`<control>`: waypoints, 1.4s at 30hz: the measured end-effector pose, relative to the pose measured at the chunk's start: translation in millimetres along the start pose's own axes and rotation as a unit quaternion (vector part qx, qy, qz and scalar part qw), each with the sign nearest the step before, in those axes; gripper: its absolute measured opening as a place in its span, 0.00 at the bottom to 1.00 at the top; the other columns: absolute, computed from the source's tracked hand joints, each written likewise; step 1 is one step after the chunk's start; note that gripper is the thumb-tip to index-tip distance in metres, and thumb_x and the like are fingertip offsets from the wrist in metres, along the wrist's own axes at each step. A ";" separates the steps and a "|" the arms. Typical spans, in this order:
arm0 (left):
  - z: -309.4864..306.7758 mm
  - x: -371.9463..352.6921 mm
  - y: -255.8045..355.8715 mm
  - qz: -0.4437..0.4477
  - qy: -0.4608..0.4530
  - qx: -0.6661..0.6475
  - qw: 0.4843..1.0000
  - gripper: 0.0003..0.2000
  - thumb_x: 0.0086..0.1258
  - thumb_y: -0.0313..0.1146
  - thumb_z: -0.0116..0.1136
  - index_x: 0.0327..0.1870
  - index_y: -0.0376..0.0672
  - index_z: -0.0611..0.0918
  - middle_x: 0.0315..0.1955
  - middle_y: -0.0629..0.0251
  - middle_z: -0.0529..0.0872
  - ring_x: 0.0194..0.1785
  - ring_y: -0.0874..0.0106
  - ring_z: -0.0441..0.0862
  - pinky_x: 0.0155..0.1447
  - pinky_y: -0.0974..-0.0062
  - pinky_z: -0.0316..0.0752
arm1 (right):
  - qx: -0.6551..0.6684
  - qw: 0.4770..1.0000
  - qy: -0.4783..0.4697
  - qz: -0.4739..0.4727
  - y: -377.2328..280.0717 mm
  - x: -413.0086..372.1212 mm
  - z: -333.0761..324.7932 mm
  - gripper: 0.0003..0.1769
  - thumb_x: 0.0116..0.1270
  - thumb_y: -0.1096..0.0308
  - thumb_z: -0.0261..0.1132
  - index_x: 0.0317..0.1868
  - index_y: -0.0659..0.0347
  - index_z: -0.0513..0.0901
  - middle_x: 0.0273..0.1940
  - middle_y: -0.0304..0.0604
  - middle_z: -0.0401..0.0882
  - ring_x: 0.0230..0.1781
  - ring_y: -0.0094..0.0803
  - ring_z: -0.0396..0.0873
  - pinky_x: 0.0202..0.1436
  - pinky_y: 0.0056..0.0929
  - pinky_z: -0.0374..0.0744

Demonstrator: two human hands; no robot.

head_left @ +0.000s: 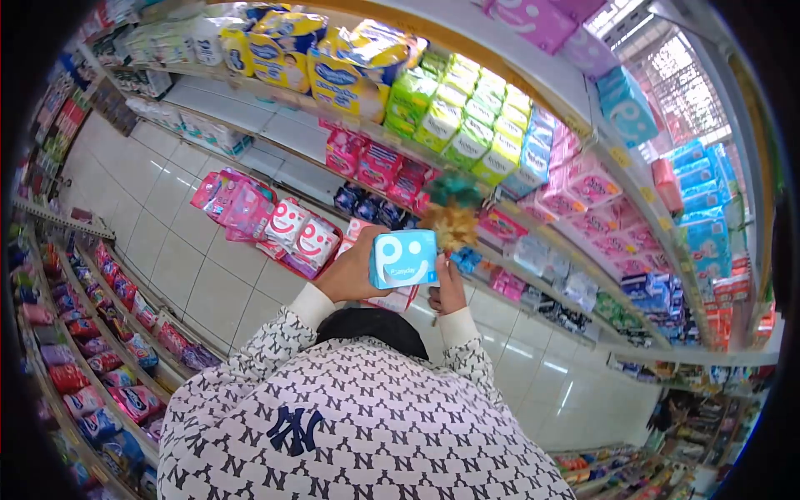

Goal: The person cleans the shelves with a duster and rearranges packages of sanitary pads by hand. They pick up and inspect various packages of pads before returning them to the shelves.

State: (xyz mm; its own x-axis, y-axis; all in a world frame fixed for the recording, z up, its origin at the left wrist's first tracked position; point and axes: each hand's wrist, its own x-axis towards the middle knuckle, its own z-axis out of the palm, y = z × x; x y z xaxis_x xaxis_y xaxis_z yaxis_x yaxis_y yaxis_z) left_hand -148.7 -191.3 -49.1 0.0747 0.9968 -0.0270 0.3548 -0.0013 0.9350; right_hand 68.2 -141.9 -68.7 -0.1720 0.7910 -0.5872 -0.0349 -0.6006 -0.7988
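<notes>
My left hand (354, 268) is closed around the left side of a light blue soft pack (404, 259) with a white smiley print and the word "Easyday". The pack is held up with its printed face toward me. My right hand (450, 287) is closed at the pack's lower right corner, its fingers touching or very near the edge. From just above that hand rises a fluffy duster (451, 225) in green, tan and blue. Its handle is mostly hidden in the right hand. Below the hands are patterned cream sleeves and a dark rounded shape (371, 331).
Beyond the hands, a shelf carries yellow-blue diaper packs (346, 71), green tissue packs (467, 117) and pink packs (583, 183). On the tiled floor (200, 283) lie pink bags (233, 204) and white smiley packs (302, 233). Another stocked shelf (92, 367) runs along the left.
</notes>
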 end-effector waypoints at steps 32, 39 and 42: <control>-0.5 -48.3 -6.2 0.046 0.079 -0.165 0.982 0.63 0.41 0.46 0.83 0.73 0.40 0.45 0.66 0.50 0.62 0.70 0.57 0.64 0.69 0.61 0.66 | 0.127 0.984 -0.083 -0.091 18.8 -27.2 21.8 0.22 0.70 0.60 0.66 0.59 0.58 0.72 0.30 0.28 0.73 0.11 0.10 0.53 0.12 0.15 0.49; -18.4 -42.3 -10.9 0.012 0.198 0.043 0.979 0.29 0.52 0.35 0.74 0.55 0.39 0.76 0.45 0.57 0.83 0.51 0.62 0.81 0.56 0.64 0.74 | -0.201 0.931 0.060 -0.300 16.3 -26.7 0.6 0.18 0.71 0.64 0.64 0.57 0.64 0.77 0.39 0.41 0.81 0.42 0.25 0.79 0.43 0.26 0.78; -28.5 -43.6 -23.0 0.113 0.208 0.208 0.949 0.29 0.50 0.38 0.74 0.54 0.38 0.77 0.48 0.54 0.83 0.52 0.53 0.80 0.67 0.52 0.65 | -0.321 0.887 0.015 -0.331 10.1 -71.6 8.6 0.12 0.74 0.67 0.59 0.51 0.65 0.81 0.31 0.40 0.79 0.33 0.24 0.77 0.40 0.24 0.77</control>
State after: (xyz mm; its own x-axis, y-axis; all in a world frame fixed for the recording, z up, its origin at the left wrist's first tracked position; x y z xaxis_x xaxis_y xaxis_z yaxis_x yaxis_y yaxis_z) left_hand -186.6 -232.5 -59.3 -0.1514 0.9121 0.3810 0.7177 -0.1637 0.6769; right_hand 71.7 -205.6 -33.6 -0.2968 0.9540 0.0425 0.4513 0.1794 -0.8741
